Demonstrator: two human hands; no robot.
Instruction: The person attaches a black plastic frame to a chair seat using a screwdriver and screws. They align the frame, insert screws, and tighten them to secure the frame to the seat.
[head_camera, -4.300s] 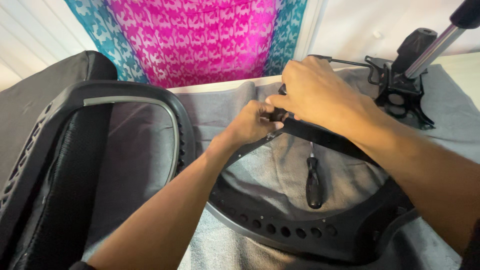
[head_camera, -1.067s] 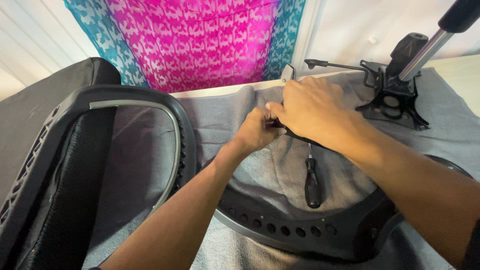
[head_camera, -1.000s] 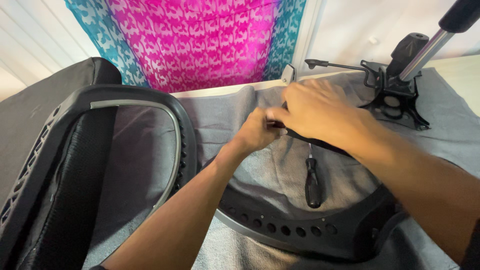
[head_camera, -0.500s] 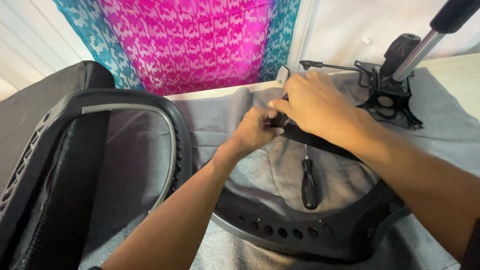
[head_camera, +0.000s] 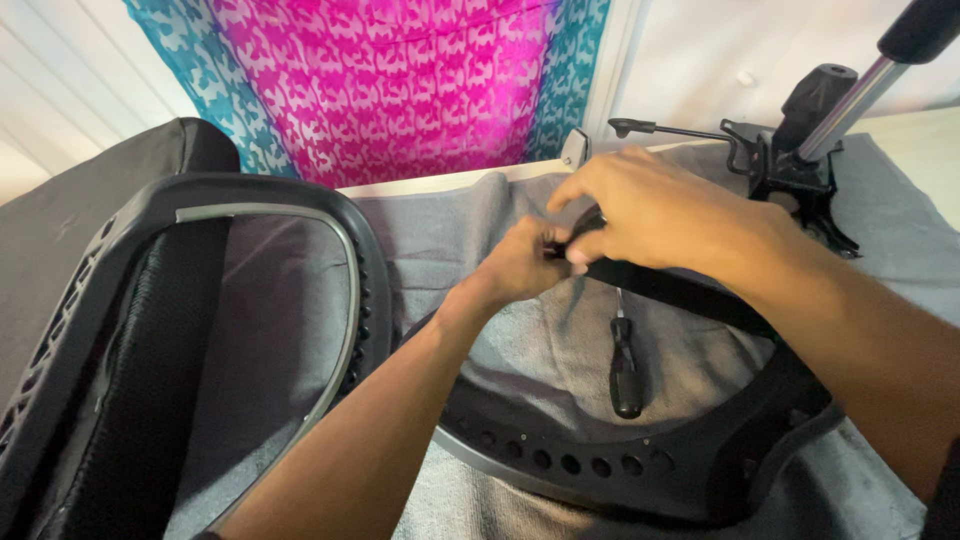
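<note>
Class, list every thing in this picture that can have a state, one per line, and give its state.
left hand: closed on the black frame's top edge
right hand: laid over that same spot
black frame: lying flat on the grey cloth
screwdriver: lying loose, unheld
chair mechanism: resting on cloth, untouched

This looks like a room in a home turned into a makeshift assembly spot. A pink and teal patterned fabric curtain (head_camera: 400, 80) hangs at twelve o'clock against a white wall (head_camera: 700, 50). A grey cloth (head_camera: 450, 230) covers the work surface, with black plastic office-chair frames (head_camera: 250, 190) and a black metal chair mechanism with a gas cylinder (head_camera: 800, 150) at two o'clock.
</note>
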